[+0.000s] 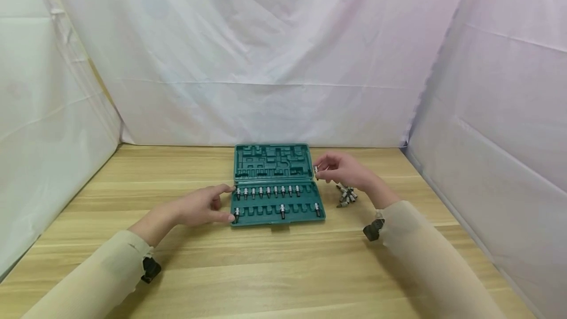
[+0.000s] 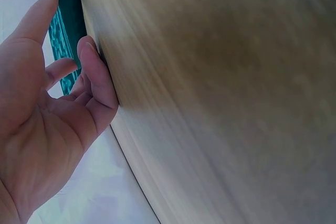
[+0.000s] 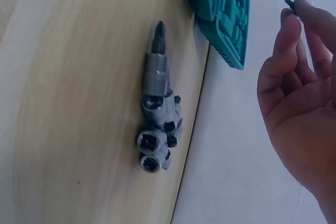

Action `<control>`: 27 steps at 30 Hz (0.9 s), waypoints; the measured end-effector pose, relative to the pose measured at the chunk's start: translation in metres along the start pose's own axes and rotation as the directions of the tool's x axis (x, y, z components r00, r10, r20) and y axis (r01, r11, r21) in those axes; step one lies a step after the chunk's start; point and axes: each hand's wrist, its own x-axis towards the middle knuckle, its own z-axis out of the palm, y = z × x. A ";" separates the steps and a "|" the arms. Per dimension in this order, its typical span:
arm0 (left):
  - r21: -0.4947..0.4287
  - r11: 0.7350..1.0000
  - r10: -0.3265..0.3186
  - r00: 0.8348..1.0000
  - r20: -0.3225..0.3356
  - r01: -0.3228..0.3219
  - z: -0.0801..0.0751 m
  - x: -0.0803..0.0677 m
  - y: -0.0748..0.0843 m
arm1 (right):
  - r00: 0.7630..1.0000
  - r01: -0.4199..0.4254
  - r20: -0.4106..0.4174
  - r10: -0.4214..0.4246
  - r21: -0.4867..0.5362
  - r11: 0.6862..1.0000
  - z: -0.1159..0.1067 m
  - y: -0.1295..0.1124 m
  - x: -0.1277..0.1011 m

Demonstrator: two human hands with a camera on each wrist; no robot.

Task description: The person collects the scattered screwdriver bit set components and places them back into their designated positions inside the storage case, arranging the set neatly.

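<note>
Right hand (image 1: 341,169): thumb and fingers pinched one socket bit (image 1: 315,169) just beside the right edge of the green case (image 1: 261,222); in the right wrist view its dark tip poked out past the fingertips. Left hand (image 1: 199,206): thumb and forefinger spread apart at the case's left edge; the left wrist view showed more plainly the other fingers bent in loosely.

Case lay open on the wood-grain surface (image 1: 266,270), lid to the back. Twelve bits seated: nine in the back row (image 1: 268,192), three in the front row (image 1: 282,211), at left, middle and right. Loose bits (image 1: 347,196) lay heaped right of the case; overlap prevented a sure count. Right wrist view alone resolved round, hollow ends and one pointed tip there. Any lettering was too small to read. White cloth (image 1: 266,53) hung behind.
</note>
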 end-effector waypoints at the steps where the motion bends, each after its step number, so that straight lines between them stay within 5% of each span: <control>1: -0.002 1.000 0.001 1.000 -0.001 -0.001 0.000 0.000 0.000 | 1.000 -0.010 0.003 0.010 -0.018 1.000 0.002 0.000 0.001; 10: -0.007 1.000 0.004 1.000 0.003 -0.004 0.000 -0.001 0.001 | 0.994 -0.078 0.068 0.088 -0.134 0.988 0.025 -0.001 0.013; 27: -0.006 1.000 0.014 1.000 0.002 -0.014 -0.001 -0.002 0.000 | 0.993 -0.062 0.085 0.081 -0.211 0.976 0.039 0.004 0.022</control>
